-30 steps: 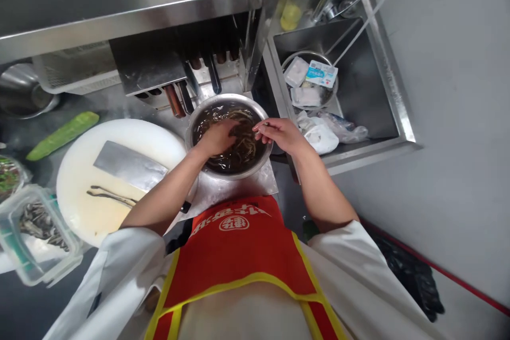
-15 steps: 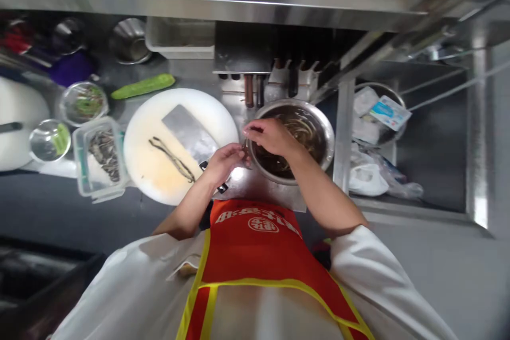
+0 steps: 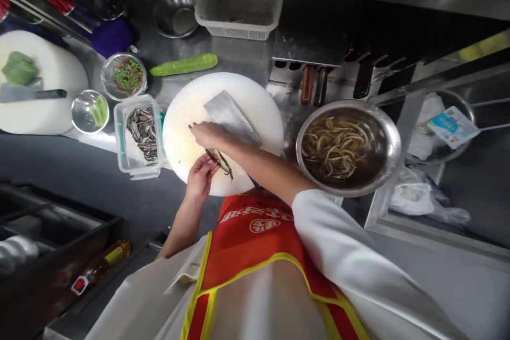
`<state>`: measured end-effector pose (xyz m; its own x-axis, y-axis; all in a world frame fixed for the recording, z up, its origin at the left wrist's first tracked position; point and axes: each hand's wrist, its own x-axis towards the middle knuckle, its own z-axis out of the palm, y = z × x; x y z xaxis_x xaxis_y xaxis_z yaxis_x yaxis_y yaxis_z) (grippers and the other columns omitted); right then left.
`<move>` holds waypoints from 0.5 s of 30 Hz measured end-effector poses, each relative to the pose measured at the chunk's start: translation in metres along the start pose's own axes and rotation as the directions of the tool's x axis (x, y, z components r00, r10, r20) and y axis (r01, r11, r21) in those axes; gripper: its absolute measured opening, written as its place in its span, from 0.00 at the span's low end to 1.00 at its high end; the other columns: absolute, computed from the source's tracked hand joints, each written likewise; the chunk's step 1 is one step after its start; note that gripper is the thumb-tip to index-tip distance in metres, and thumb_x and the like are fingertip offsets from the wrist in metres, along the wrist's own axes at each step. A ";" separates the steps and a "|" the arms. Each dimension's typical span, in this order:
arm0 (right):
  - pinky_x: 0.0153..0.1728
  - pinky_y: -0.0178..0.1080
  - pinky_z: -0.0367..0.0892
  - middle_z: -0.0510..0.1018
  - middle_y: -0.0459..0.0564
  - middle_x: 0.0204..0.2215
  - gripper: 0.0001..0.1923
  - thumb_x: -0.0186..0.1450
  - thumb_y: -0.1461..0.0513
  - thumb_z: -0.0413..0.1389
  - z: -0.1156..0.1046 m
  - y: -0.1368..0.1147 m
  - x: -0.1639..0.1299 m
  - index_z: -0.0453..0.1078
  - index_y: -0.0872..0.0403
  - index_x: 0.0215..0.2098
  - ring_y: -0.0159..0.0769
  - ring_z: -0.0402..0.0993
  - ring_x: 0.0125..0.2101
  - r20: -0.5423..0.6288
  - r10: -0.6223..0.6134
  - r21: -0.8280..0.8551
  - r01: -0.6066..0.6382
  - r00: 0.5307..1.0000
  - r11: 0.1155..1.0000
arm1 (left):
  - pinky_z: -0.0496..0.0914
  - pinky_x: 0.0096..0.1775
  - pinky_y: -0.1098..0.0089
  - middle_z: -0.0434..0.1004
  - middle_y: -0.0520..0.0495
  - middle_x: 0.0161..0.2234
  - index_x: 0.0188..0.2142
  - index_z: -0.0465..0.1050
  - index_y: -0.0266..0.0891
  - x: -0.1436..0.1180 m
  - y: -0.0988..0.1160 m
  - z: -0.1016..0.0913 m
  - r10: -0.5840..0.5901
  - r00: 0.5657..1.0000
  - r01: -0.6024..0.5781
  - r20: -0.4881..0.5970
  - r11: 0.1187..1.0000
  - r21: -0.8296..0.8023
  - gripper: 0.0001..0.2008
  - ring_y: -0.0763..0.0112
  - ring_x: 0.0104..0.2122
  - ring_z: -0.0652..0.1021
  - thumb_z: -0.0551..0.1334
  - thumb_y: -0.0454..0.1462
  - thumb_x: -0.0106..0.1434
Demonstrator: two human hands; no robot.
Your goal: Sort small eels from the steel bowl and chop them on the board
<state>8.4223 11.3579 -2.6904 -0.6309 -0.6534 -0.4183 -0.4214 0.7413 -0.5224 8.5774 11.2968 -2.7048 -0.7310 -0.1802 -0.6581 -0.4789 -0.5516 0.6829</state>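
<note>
A round white cutting board (image 3: 255,101) lies in front of me with a cleaver (image 3: 229,111) flat on it. Thin dark strips (image 3: 223,162) lie on the board's near part. My right hand (image 3: 207,133) reaches across the board and pinches the far end of a dark strip. My left hand (image 3: 200,175) is at the board's near edge, its fingertips closed on the strip's near end. To the right stands a metal bowl (image 3: 388,133) of pale and dark strips in dark liquid.
A clear plastic box (image 3: 119,117) of dark strips sits left of the board, beside two small glass bowls (image 3: 90,111). A cucumber (image 3: 184,65) lies behind. A second white board (image 3: 43,111) with a knife is far left. A sink (image 3: 446,170) is on the right.
Both hands left the metal bowl and moved left onto the cutting board with a dark strip. My view swung left, so the bowl now sits to the right.
</note>
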 end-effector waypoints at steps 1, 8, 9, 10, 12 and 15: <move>0.39 0.40 0.70 0.81 0.65 0.44 0.13 0.66 0.68 0.53 0.002 -0.001 0.007 0.76 0.60 0.46 0.46 0.79 0.42 -0.014 -0.010 -0.002 0.010 1.000 1.000 | 0.74 0.40 0.75 0.79 0.48 0.36 0.42 0.74 0.36 0.002 0.002 -0.002 -0.008 1.000 0.008 -0.001 1.000 0.024 0.20 0.76 0.33 0.79 0.73 0.36 0.49; 0.36 0.36 0.66 0.82 0.53 0.44 0.11 0.70 0.62 0.52 -0.005 0.009 0.010 0.74 0.55 0.47 0.38 0.77 0.38 -0.121 0.004 0.129 0.012 0.993 0.992 | 0.74 0.45 0.68 0.78 0.46 0.44 0.49 0.72 0.40 0.003 0.017 -0.011 -0.015 0.999 -0.003 0.044 0.924 0.382 0.27 0.70 0.41 0.79 0.72 0.41 0.49; 0.34 0.35 0.65 0.82 0.51 0.45 0.11 0.69 0.62 0.52 -0.007 0.012 0.003 0.73 0.53 0.47 0.38 0.77 0.38 -0.137 -0.007 0.150 0.027 0.991 0.988 | 0.75 0.45 0.67 0.78 0.45 0.45 0.49 0.72 0.40 0.003 0.018 -0.013 -0.011 0.999 -0.013 0.049 0.889 0.458 0.27 0.68 0.42 0.79 0.71 0.42 0.49; 0.32 0.34 0.63 0.82 0.50 0.45 0.12 0.69 0.62 0.52 -0.009 0.016 -0.006 0.73 0.51 0.47 0.38 0.77 0.37 -0.151 -0.028 0.173 0.054 0.988 0.983 | 0.75 0.45 0.66 0.77 0.45 0.46 0.49 0.72 0.40 0.005 0.019 -0.015 -0.003 0.999 -0.023 0.047 0.844 0.535 0.27 0.67 0.42 0.79 0.71 0.43 0.50; 0.32 0.34 0.62 0.82 0.46 0.44 0.11 0.68 0.62 0.51 -0.013 0.026 -0.032 0.73 0.49 0.45 0.37 0.76 0.38 -0.210 -0.084 0.211 0.129 0.974 0.969 | 0.75 0.45 0.64 0.77 0.45 0.47 0.51 0.71 0.40 0.012 0.023 -0.019 0.025 0.998 -0.058 0.058 0.708 0.704 0.27 0.64 0.43 0.79 0.69 0.45 0.51; 0.38 0.33 0.63 0.82 0.44 0.40 0.09 0.69 0.61 0.51 -0.020 0.050 -0.092 0.73 0.51 0.43 0.35 0.75 0.39 -0.335 -0.109 0.284 0.211 0.936 0.936 | 0.76 0.43 0.60 0.79 0.45 0.44 0.54 0.70 0.42 0.021 0.034 -0.020 -0.027 0.993 -0.090 0.114 0.439 0.894 0.29 0.61 0.39 0.80 0.66 0.47 0.54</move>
<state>8.4460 11.4584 -2.6635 -0.7624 -0.6414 -0.0856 -0.3426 0.5123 -0.7876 8.5557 11.2585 -2.7018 -0.7682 -0.0714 -0.6362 -0.5787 0.5023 0.6425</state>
